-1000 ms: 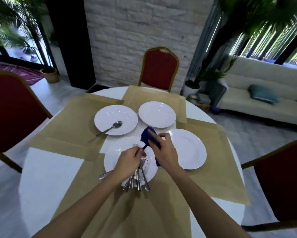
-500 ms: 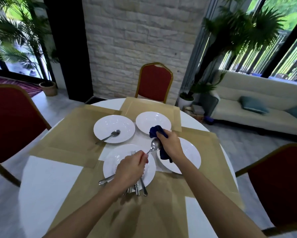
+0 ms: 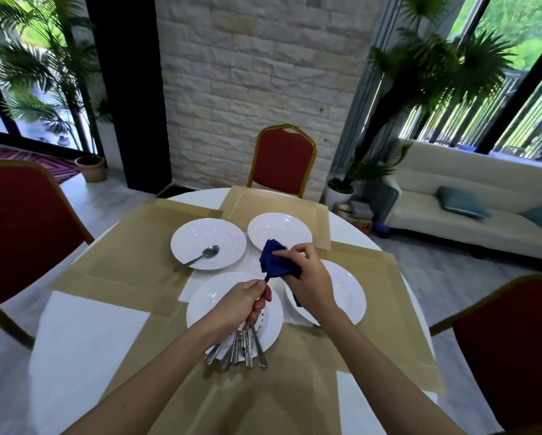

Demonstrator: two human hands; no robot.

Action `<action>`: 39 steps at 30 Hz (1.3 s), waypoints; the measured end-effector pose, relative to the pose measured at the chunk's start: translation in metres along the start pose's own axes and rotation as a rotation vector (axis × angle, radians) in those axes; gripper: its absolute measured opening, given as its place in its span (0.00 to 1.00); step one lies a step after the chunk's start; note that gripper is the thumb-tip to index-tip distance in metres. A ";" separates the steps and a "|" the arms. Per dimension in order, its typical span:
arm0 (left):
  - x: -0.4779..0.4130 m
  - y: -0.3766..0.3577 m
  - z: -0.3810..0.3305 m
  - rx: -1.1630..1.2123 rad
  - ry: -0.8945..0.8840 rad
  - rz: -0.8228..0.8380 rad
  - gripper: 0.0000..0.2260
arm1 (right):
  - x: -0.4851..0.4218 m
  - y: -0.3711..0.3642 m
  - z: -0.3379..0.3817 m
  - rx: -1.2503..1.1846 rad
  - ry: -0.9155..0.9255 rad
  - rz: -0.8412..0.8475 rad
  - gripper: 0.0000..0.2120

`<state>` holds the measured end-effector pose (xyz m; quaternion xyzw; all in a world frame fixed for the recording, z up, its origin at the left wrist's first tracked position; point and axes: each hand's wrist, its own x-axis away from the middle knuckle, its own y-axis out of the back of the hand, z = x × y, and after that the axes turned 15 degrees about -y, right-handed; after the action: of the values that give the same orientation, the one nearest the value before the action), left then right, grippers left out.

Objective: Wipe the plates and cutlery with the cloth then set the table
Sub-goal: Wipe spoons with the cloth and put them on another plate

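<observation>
Your L hand (image 3: 241, 306) is curled, pinching the handle of one utensil (image 3: 266, 279) btwn thumb and fingers, just above the near plate (image 3: 207, 309). Your R hand (image 3: 307, 277) grips the dark blue cloth (image 3: 276, 262), bunched round the utensil's head, so spoon or fork can't be told. Holding it by the handle w/ one hand and wrapping w/ the other probably lets you rub the eating end w/o touching it.

The rest of the cutlery (image 3: 244, 346) lies fanned on the near plate, handles overhanging the rim toward you. It looks like the unwiped stock, kept right under your hands. Can't tell if your L palm touches it.

One spoon (image 3: 200, 257) lies alone in the far-left plate (image 3: 200, 233), prob. a done piece set apart. The far plate (image 3: 279, 227) and the right plate (image 3: 348, 296) hold nothing. All four plates cluster mid-table (image 3: 84, 340), none centred on a tan placemat (image 3: 131, 255), so laying out seems not yet begun.

Round about: three red chairs, far (image 3: 282, 158), left (image 3: 21, 230) and right (image 3: 514, 350), well apart from your arms. Your R forearm crosses the right plate's near edge. That rim and the overhanging handles are what you could knock.
</observation>
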<state>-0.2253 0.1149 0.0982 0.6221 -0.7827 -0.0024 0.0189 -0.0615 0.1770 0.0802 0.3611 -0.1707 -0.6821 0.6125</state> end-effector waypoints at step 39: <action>-0.031 -0.002 0.008 -0.070 -0.148 -0.528 0.09 | 0.024 0.000 0.033 -1.044 -0.838 0.252 0.11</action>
<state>-0.2170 0.1447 0.0895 0.8017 -0.5920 -0.0799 -0.0182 -0.0841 0.1466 0.0959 -0.2992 -0.0826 -0.6809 0.6634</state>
